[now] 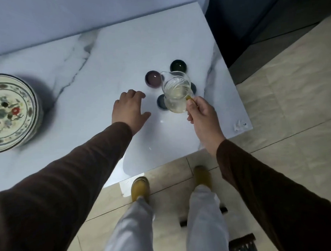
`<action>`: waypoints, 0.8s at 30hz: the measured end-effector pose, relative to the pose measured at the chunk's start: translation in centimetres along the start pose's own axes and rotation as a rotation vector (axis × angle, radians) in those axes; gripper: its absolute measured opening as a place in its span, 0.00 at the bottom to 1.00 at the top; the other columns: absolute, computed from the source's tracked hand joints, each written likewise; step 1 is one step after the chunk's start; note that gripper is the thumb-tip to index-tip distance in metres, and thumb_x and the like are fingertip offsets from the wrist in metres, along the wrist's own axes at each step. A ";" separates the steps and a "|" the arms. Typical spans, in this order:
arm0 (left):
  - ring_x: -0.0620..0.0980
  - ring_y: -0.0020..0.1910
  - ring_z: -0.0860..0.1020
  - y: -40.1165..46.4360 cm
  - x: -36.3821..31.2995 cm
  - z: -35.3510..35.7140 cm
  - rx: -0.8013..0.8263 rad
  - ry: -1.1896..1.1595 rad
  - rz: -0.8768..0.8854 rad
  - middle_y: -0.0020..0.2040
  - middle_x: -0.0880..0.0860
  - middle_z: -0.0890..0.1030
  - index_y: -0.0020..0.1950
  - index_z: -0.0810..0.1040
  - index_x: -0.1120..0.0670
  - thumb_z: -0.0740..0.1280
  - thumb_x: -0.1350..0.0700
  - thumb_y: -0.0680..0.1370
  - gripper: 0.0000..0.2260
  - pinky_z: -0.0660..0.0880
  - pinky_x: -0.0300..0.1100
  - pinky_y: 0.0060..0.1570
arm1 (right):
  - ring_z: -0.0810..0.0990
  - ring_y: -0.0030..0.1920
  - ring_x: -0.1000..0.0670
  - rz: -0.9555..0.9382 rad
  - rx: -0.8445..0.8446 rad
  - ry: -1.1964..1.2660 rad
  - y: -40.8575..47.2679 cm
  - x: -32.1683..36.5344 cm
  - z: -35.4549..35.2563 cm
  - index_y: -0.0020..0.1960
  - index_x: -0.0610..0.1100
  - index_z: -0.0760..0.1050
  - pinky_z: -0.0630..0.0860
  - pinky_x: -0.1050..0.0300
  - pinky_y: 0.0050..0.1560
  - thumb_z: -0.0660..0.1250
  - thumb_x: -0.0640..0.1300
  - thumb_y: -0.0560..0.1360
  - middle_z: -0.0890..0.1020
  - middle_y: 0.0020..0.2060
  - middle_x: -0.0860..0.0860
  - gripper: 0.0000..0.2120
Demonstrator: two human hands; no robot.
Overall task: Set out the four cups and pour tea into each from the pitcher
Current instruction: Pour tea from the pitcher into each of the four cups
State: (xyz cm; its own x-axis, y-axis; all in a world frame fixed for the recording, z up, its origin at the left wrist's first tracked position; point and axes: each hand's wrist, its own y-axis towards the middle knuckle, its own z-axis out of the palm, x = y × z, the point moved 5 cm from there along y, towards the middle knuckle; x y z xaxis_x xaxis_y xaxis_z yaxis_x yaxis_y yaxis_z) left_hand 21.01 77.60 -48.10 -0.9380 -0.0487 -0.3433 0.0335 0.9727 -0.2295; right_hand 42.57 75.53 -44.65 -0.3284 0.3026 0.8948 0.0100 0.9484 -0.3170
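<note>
A clear glass pitcher (176, 92) with pale tea in it hangs above a cluster of small cups; my right hand (200, 112) grips its handle. A purple cup (152, 79) stands to the pitcher's left and a dark green cup (178, 65) behind it. Two bluish cups are partly hidden by the pitcher, one (160, 102) at its lower left and one (193, 87) at its right. My left hand (130, 108) rests flat on the marble table (101, 71) just left of the cups, fingers spread and holding nothing.
A large floral ceramic bowl (6, 113) stands at the table's left edge. The table's right edge and front corner are close to the cups. Tiled floor, my feet and a dark cabinet lie beyond.
</note>
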 end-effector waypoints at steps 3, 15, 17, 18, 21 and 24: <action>0.59 0.61 0.71 1.0 -1.7 -0.2 -0.034 0.001 -0.058 0.62 0.56 0.74 0.67 0.71 0.54 0.71 0.49 0.72 0.25 0.69 0.52 0.56 | 0.70 0.34 0.54 -0.056 0.047 -0.049 2.2 0.4 -2.1 0.44 0.41 0.72 0.69 0.57 0.36 0.59 0.49 0.81 0.73 0.33 0.50 0.13; 0.59 0.63 0.69 3.2 -4.2 0.1 -0.143 -0.101 -0.322 0.64 0.56 0.73 0.69 0.70 0.55 0.72 0.50 0.73 0.26 0.69 0.53 0.60 | 0.74 0.37 0.50 -0.320 0.198 -0.208 10.9 3.0 -7.2 0.42 0.45 0.74 0.75 0.47 0.43 0.60 0.47 0.80 0.76 0.34 0.53 0.10; 0.58 0.64 0.69 3.9 -3.6 0.5 -0.158 -0.142 -0.341 0.65 0.55 0.73 0.69 0.70 0.55 0.72 0.49 0.73 0.27 0.69 0.52 0.62 | 0.74 0.35 0.52 -0.353 0.199 -0.238 12.2 3.3 -7.0 0.41 0.45 0.75 0.74 0.51 0.42 0.61 0.48 0.79 0.76 0.32 0.55 0.10; 0.58 0.65 0.68 4.3 -3.1 0.9 -0.166 -0.168 -0.348 0.65 0.55 0.73 0.69 0.70 0.55 0.72 0.49 0.73 0.27 0.68 0.51 0.63 | 0.73 0.34 0.53 -0.376 0.198 -0.260 12.8 3.4 -6.8 0.41 0.46 0.76 0.72 0.53 0.41 0.62 0.49 0.79 0.75 0.30 0.56 0.11; 0.56 0.65 0.68 5.8 -1.5 2.2 -0.180 -0.236 -0.353 0.65 0.55 0.73 0.70 0.70 0.54 0.73 0.48 0.72 0.28 0.68 0.48 0.63 | 0.75 0.37 0.52 -0.439 0.195 -0.353 14.4 3.5 -6.1 0.41 0.47 0.78 0.71 0.55 0.41 0.63 0.50 0.78 0.78 0.32 0.55 0.11; 0.54 0.65 0.69 7.5 -0.1 3.5 -0.210 -0.268 -0.321 0.64 0.53 0.73 0.70 0.70 0.53 0.74 0.46 0.71 0.30 0.68 0.47 0.63 | 0.78 0.39 0.48 -0.519 0.194 -0.449 15.9 3.7 -5.1 0.42 0.44 0.79 0.72 0.53 0.42 0.63 0.52 0.78 0.81 0.35 0.52 0.14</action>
State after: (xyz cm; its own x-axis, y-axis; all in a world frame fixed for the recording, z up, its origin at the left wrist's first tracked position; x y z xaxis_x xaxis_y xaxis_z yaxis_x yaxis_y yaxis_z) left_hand 22.51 84.16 -52.97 -0.7662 -0.3848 -0.5147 -0.3402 0.9224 -0.1830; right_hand 46.38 92.22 -44.78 -0.6031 -0.2912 0.7426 -0.4073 0.9129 0.0272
